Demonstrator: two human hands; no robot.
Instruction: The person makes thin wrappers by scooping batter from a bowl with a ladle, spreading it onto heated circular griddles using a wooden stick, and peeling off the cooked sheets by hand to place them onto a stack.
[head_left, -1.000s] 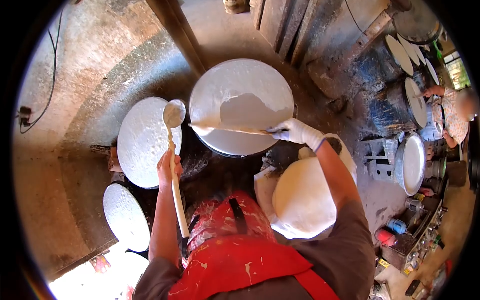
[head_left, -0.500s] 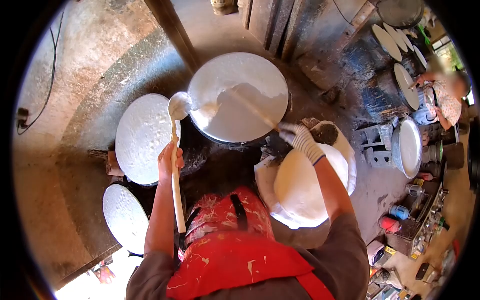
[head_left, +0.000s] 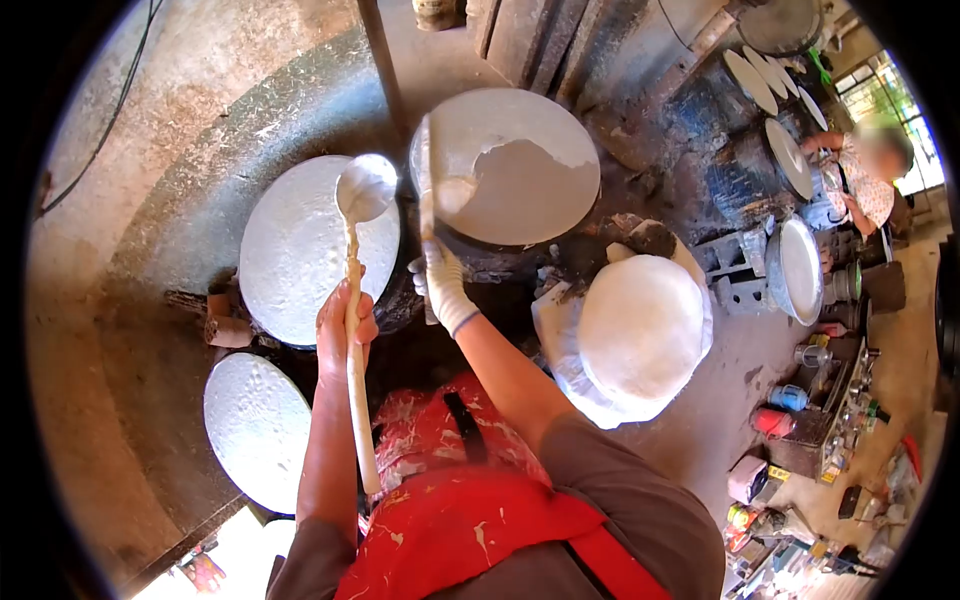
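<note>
Busy floor, cluttered table

So the floor is scuffed grey-brown, and right of centre a big rounded white bundle sits on it, pale cloth bunched round its base. Hollow concrete blocks stand on it further right. Lower right there's a low dark table with a messy row of small bottles and jars along it. Below that, the floor's got a pinkish container and a jumble of stuff, too small to make out tbh
</note>
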